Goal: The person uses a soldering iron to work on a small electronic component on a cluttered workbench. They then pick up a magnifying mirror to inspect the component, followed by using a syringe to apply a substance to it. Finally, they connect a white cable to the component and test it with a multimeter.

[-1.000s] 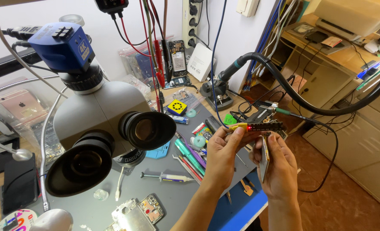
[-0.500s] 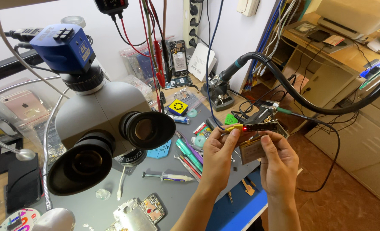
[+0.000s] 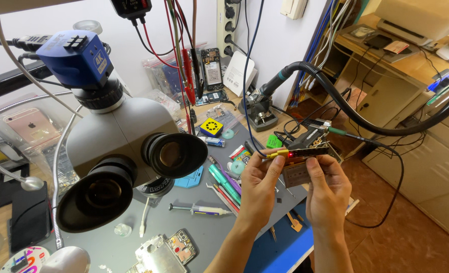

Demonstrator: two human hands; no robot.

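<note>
A big grey microscope (image 3: 118, 151) with two black eyepieces stands well to the left of both hands, over a grey work mat (image 3: 204, 232) that runs under the left forearm. A thick black hose (image 3: 386, 126) arcs above and to the right of the hands. The left hand (image 3: 260, 189) and the right hand (image 3: 325, 189) are raised side by side, fingers closed on a small circuit board (image 3: 303, 154) held between them, its red light glowing near the left thumb. A syringe (image 3: 199, 208) lies left of the left hand.
</note>
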